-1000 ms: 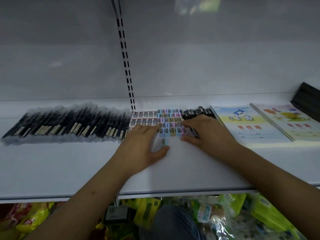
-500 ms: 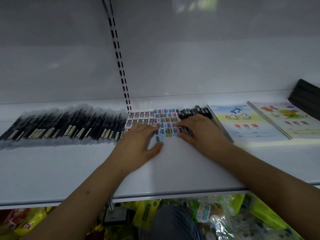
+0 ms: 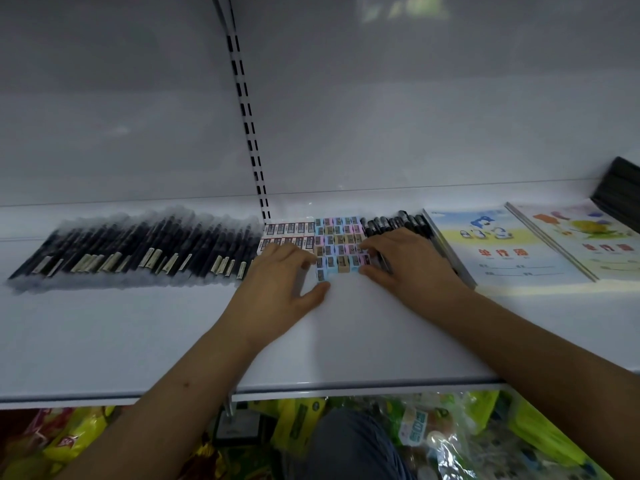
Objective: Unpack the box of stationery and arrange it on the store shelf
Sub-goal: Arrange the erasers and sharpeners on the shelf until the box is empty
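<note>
A block of small pastel sharpeners (image 3: 337,242) lies in rows on the white shelf (image 3: 363,341), with white erasers (image 3: 287,230) to its left and black pens (image 3: 398,221) to its right. My left hand (image 3: 277,289) lies flat at the block's left front corner, fingers against its side and thumb touching one sharpener (image 3: 323,276) at the front. My right hand (image 3: 405,263) rests flat on the block's right side, fingertips on the sharpeners and palm over the pens.
Wrapped black pens (image 3: 138,251) fan out on the left of the shelf. Two exercise books (image 3: 502,247) (image 3: 581,237) lie at the right, with a black stack (image 3: 620,192) behind them. Snack packets (image 3: 433,438) fill the level below.
The single sharpener that lay apart in front of the block now sits against its front row by my left thumb. Both hands stayed at the block's sides.
</note>
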